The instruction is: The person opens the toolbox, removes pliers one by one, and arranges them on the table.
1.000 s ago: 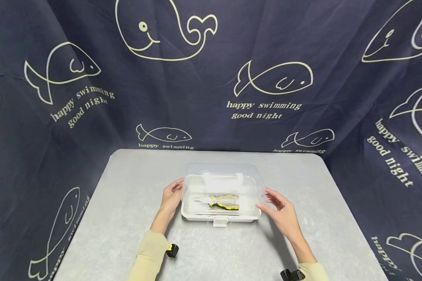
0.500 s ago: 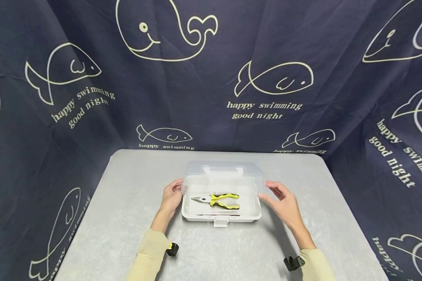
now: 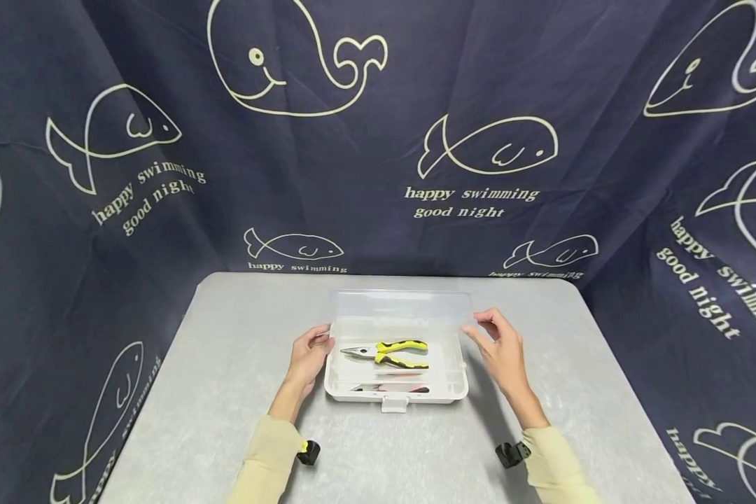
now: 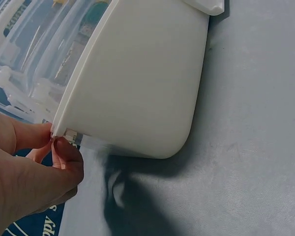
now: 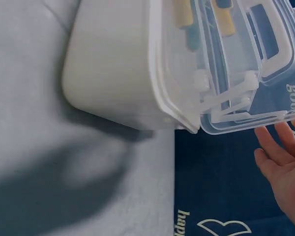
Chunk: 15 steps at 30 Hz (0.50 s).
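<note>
A white toolbox point(image 3: 395, 398) with a raised clear lid point(image 3: 403, 303) stands on the table. Inside it, long-nose pliers point(image 3: 390, 353) with yellow and black handles lie on a clear tray. Lower down, near the front wall, a tool with a dark red handle point(image 3: 412, 389) partly shows. My left hand point(image 4: 34, 167) pinches the toolbox rim at its rear left corner between thumb and fingers. At the lid's right edge is my right hand point(image 5: 290, 172), its fingers point(image 5: 273, 147) fairly straight and touching the edge. White hinged arms point(image 5: 231, 96) join lid and trays.
The grey table point(image 3: 246, 315) extends around the toolbox. Behind it and at both sides hangs a dark blue curtain point(image 3: 365, 175) with white fish and whale drawings. A white latch point(image 3: 394, 404) sticks out at the toolbox's front.
The clear lid has swung up and back, and the tray with the pliers has risen and moved back, uncovering the tool below. My right hand has moved up with the lid; the left stayed.
</note>
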{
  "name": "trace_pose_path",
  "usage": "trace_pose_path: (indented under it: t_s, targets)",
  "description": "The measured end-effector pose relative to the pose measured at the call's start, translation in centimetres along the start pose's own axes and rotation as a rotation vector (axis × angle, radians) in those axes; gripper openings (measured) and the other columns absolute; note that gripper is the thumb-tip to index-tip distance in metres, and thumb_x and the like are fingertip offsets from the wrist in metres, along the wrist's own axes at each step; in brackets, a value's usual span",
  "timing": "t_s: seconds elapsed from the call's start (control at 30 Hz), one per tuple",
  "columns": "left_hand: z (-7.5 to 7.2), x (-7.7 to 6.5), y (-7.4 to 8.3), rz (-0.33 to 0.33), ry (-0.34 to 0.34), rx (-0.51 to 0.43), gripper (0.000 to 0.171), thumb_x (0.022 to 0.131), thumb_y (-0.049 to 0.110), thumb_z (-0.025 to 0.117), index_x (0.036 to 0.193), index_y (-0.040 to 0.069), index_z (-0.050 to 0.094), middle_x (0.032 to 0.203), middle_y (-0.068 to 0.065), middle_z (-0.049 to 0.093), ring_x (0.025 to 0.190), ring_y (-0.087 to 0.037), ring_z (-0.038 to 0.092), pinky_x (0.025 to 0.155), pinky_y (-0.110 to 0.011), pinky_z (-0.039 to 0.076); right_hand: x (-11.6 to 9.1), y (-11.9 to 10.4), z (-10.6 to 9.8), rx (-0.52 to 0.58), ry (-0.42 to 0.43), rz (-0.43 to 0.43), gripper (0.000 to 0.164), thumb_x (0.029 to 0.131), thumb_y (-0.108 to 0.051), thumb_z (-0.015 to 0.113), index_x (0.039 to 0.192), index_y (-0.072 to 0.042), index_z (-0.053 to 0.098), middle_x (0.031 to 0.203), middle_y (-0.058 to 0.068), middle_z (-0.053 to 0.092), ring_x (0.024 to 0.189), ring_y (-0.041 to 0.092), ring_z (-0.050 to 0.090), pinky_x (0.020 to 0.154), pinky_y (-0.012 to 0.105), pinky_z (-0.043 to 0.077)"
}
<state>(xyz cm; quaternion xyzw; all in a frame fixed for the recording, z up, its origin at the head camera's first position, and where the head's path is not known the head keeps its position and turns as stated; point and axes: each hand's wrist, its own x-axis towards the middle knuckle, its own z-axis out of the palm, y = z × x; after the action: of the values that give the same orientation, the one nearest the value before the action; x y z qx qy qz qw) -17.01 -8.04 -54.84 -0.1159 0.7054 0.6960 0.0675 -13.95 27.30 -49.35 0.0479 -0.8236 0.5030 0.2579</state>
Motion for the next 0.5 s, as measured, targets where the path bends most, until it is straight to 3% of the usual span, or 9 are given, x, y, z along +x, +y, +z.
trace_pose_path:
  t_s: [0.13, 0.3, 0.37, 0.5]
  targets:
    - [0.0, -0.2, 0.0, 0.010, -0.006, -0.007, 0.038, 0.101, 0.004, 0.060, 0.139, -0.003, 0.058, 0.128, -0.020, 0.059, 0.120, -0.031, 0.056, 0.105, -0.043, 0.047, 1.0, -0.5, 0.2, -0.064, 0.015, 0.044, 0.022, 0.083, -0.002, 0.084, 0.095, 0.002, 0.066, 0.103, 0.012, 0.073, 0.100, 0.018, 0.072, 0.091, 0.012, 0.050]
    - [0.2, -0.2, 0.0, 0.017, 0.013, -0.011, 0.036, 0.101, 0.002, 0.060, 0.136, -0.003, 0.061, 0.124, -0.019, 0.061, 0.116, -0.028, 0.057, 0.098, -0.034, 0.050, 2.5, -1.1, 0.4, -0.131, 0.034, 0.107, 0.021, 0.088, -0.012, 0.083, 0.092, -0.002, 0.064, 0.101, 0.011, 0.074, 0.090, -0.002, 0.066, 0.082, 0.008, 0.049]
    - [0.3, -0.2, 0.0, 0.013, 0.024, -0.013, 0.036, 0.100, 0.001, 0.060, 0.136, -0.002, 0.061, 0.123, -0.018, 0.061, 0.115, -0.027, 0.057, 0.095, -0.030, 0.050, 3.2, -1.3, 0.6, -0.154, 0.034, 0.130, 0.022, 0.090, -0.017, 0.082, 0.092, -0.003, 0.064, 0.100, 0.012, 0.073, 0.089, -0.004, 0.064, 0.081, 0.008, 0.048]
    - [0.3, -0.3, -0.1, 0.011, 0.039, -0.008, 0.036, 0.100, 0.001, 0.060, 0.135, -0.002, 0.062, 0.124, -0.018, 0.061, 0.115, -0.027, 0.056, 0.091, -0.025, 0.049, 4.5, -1.3, 1.1, -0.191, 0.009, 0.170, 0.026, 0.095, -0.024, 0.077, 0.096, -0.003, 0.062, 0.099, 0.014, 0.073, 0.089, 0.008, 0.065, 0.078, 0.010, 0.046]
